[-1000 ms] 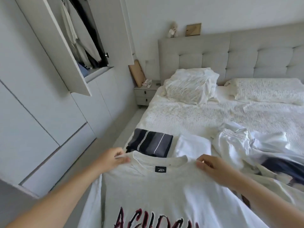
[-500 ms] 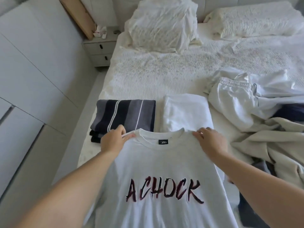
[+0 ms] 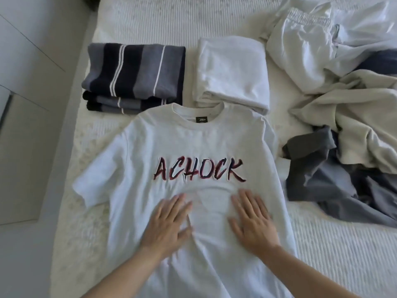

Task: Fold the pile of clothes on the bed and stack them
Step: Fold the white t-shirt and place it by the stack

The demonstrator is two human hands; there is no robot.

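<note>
I stand at a bed (image 3: 214, 22) covered in a white ribbed spread, with pale cupboard doors (image 3: 28, 87) beyond its edge. A white T-shirt (image 3: 171, 151) lies spread flat, front up, on the bed. Its chest reads "ACHOCK" in dark red letters, and a small black label sits inside the collar. My left hand (image 3: 167, 224) and right hand (image 3: 253, 220) press flat on the T-shirt just below the lettering, fingers straight and gripping nothing. Beyond the T-shirt's collar lie a folded striped top (image 3: 135, 72) and a folded white garment (image 3: 232, 69), side by side. To the T-shirt's right sprawls the unfolded pile of clothes (image 3: 343, 104).
</note>
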